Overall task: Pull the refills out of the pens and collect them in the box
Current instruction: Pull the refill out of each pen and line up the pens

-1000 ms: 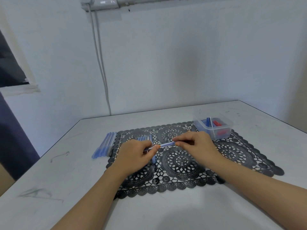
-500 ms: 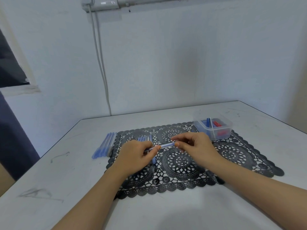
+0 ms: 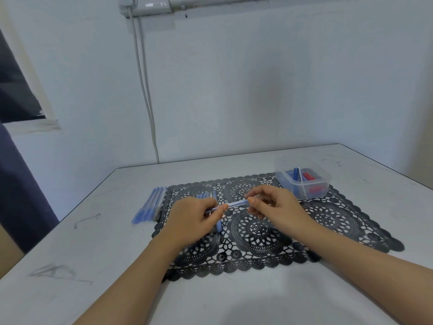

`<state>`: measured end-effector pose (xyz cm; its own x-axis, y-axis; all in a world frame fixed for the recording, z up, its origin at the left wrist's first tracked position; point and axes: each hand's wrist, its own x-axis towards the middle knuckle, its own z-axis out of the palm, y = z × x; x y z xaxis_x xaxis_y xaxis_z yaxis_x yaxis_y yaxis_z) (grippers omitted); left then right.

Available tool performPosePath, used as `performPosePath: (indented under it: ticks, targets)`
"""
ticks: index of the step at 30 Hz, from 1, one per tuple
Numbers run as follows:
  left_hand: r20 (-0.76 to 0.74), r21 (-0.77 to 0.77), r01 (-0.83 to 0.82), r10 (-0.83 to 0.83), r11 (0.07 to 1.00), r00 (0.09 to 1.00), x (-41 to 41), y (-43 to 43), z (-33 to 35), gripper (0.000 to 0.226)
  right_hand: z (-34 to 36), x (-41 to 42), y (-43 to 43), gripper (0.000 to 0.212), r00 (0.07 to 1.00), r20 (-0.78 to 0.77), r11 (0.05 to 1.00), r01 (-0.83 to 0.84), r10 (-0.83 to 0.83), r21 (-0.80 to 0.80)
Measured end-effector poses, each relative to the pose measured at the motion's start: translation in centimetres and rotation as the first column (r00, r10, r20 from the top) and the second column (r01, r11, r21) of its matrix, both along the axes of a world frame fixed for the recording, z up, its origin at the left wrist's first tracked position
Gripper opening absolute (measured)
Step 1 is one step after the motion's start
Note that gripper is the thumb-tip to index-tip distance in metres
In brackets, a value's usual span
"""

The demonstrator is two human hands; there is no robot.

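Pen [image 3: 236, 204] still pinched by left hand [image 3: 191, 221] and right hand [image 3: 277, 207], barely moved

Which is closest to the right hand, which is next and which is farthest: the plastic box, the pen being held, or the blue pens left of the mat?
From the right hand, in the head view:
1. held pen: pinched in its fingertips, on its left side.
2. plastic box: just behind it, to the right.
3. blue pens: far left, beside the mat, past the left hand.
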<state>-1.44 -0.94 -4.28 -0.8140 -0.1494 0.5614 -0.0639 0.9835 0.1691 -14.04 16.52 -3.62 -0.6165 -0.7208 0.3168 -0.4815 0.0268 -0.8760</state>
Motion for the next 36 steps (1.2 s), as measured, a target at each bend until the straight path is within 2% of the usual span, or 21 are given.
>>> performPosePath:
  ticks: [4, 7, 11, 16, 19, 22, 26, 29, 32, 36]
  targets:
    - [-0.014, -0.003, 0.015, -0.015, 1.000, 1.000, 0.04, 0.02, 0.08, 0.045, -0.14, -0.13, 0.06, 0.011, 0.989, -0.144, 0.998, 0.041, -0.035, 0.041]
    - [-0.047, -0.027, 0.038, -0.039, 0.999, 0.998, 0.07, 0.15, 0.15, 0.043, -0.30, -0.06, 0.12, 0.026, 0.972, -0.233, 0.998, 0.052, -0.041, 0.041]
    - [-0.073, -0.026, 0.046, -0.047, 0.999, 0.996, 0.17, 0.39, 0.34, 0.041, -0.12, 0.07, 0.27, 0.032, 0.979, -0.199, 0.999, 0.043, -0.041, 0.009]
    - [-0.084, -0.021, 0.033, -0.035, 0.999, 0.996, 0.28, 0.41, 0.42, 0.040, -0.20, 0.08, 0.41, 0.010, 0.979, -0.204, 1.000, -0.007, 0.006, -0.005]
    - [-0.091, -0.045, 0.043, -0.047, 0.998, 0.995, 0.15, 0.40, 0.31, 0.039, -0.12, 0.05, 0.39, 0.025, 0.968, -0.250, 1.000, 0.023, -0.021, 0.006]
    - [-0.100, -0.055, 0.049, -0.054, 0.997, 0.994, 0.07, 0.39, 0.29, 0.038, -0.09, 0.13, 0.39, 0.037, 0.979, -0.203, 1.000, 0.027, -0.026, 0.001]
    - [-0.096, -0.023, 0.053, -0.055, 0.998, 0.994, 0.23, 0.30, 0.36, 0.039, -0.26, 0.18, 0.42, 0.017, 0.980, -0.197, 1.000, -0.025, 0.026, 0.010]
    - [-0.100, -0.026, 0.049, -0.052, 0.998, 0.994, 0.25, 0.26, 0.32, 0.041, -0.15, 0.14, 0.43, 0.023, 0.963, -0.271, 1.000, -0.004, 0.009, 0.018]
    - [-0.098, -0.024, 0.055, -0.057, 0.998, 0.994, 0.21, 0.16, 0.27, 0.041, -0.07, 0.13, 0.42, 0.033, 0.959, -0.282, 1.000, 0.010, -0.005, 0.017]
    - [-0.098, -0.014, 0.059, -0.061, 0.998, 0.993, 0.08, 0.06, 0.22, 0.041, -0.43, 0.13, 0.32, 0.014, 0.964, -0.261, 0.999, -0.037, 0.044, 0.031]
